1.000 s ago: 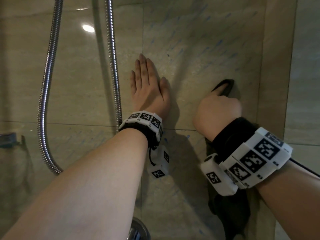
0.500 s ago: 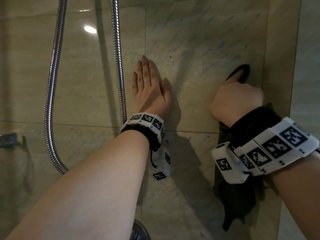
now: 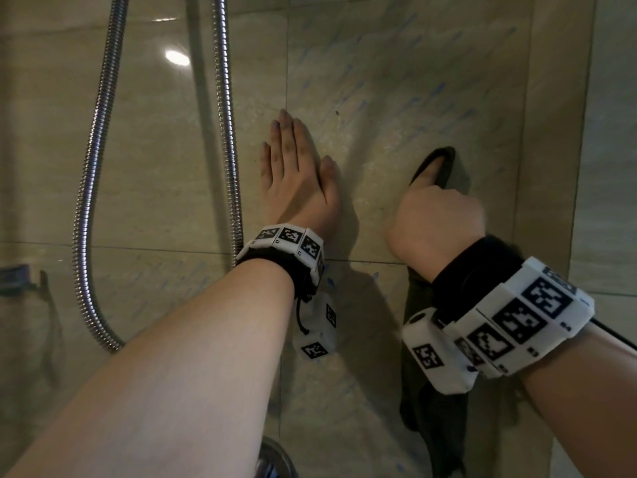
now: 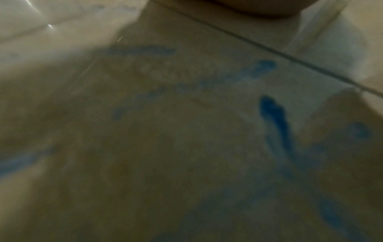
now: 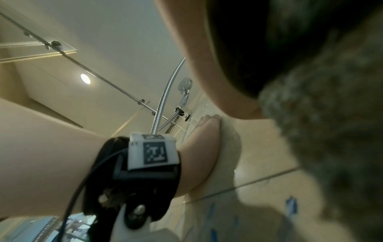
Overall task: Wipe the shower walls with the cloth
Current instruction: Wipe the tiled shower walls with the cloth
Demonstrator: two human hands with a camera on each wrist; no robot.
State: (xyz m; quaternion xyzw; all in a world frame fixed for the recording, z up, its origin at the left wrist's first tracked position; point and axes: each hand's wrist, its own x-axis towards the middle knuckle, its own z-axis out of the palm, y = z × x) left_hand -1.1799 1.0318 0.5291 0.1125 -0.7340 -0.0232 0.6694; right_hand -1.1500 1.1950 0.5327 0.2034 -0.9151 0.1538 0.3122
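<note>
Right grip (image 3: 436,222) around dark fuzzy cloth (image 3: 435,408)

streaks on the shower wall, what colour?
Blue streaks on the beige tiled wall; clearest in the left wrist view.

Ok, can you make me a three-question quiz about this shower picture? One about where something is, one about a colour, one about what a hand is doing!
1. Where does the shower hose hang?
A. To the left of the left hand
B. Between the two hands
C. To the right of the cloth

2. What colour are the streaks on the wall?
A. Red
B. Blue
C. White

3. What is the left hand doing?
A. Gripping the hose
B. Holding the cloth
C. Lying flat on the wall

Answers:
1. A, the hose runs down just left of that hand.
2. B, the left wrist view shows blue smears on the tile.
3. C, its fingers are straight against the tile, while the right hand holds the dark cloth.
</note>
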